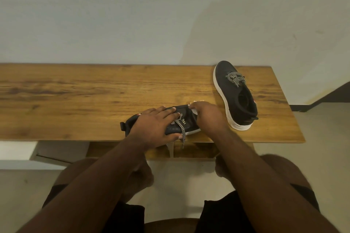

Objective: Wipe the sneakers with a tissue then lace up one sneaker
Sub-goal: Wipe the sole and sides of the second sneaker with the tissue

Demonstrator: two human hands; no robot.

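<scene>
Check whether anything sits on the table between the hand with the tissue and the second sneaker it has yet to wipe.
Nothing visible does. The right hand presses the white tissue on the toe of the near sneaker, which the left hand steadies. Only bare wooden table lies between it and the far sneaker.

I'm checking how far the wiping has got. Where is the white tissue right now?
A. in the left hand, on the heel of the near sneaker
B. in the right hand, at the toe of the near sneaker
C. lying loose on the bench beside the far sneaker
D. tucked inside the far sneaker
B: the white tissue shows under the right hand at the toe of the near sneaker, which the left hand steadies.
</scene>
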